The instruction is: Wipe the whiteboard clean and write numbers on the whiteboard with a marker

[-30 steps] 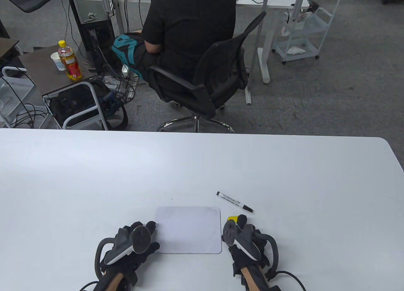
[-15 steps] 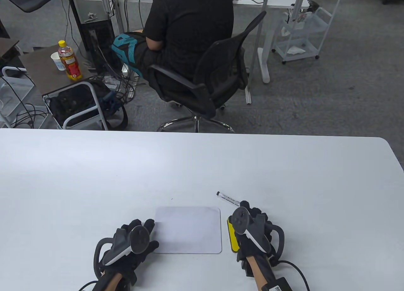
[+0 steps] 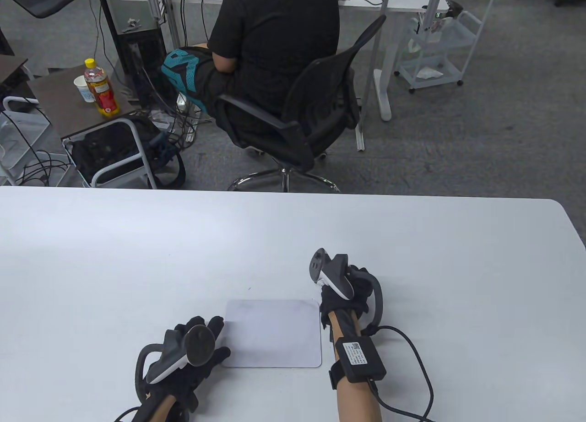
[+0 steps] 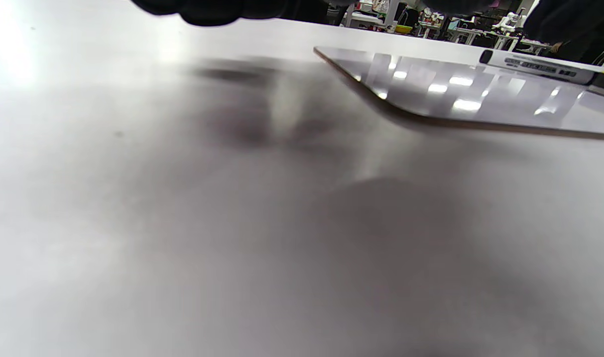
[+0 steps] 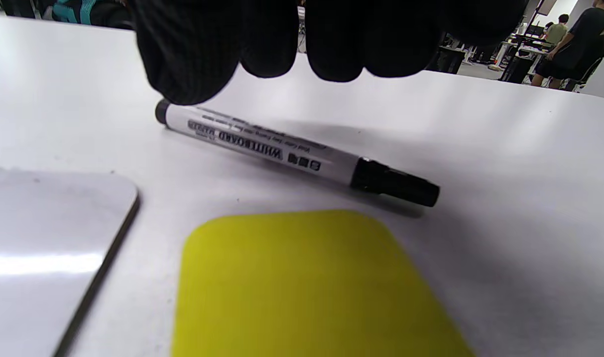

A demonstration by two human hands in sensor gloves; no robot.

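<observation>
White worktop [image 3: 137, 257]: right hand poised over the marker, board wiped and blank.

Small white rounded-corner whiteboard [image 3: 273, 333] lies flat at the near centre, its surface bare of writing. Left hand [image 3: 192, 348] rests at the board's left edge, fingers extended and gripping nothing. Right hand [image 3: 345, 287] sits beyond the board's far right corner; in the right wrist view its fingertips [image 5: 193, 59] hang just above the tail end of the white-barrelled, black-capped whiteboard marker [image 5: 292, 151], not yet closed on it, so that grip is open. Flat yellow eraser pad [image 5: 307, 282] lies near of the marker, right of the board. Risks, as judged: the round barrel may roll away if nudged at its end; the cap is on and must come off before writing; an unsteadied board could slide under the pen stroke.
</observation>
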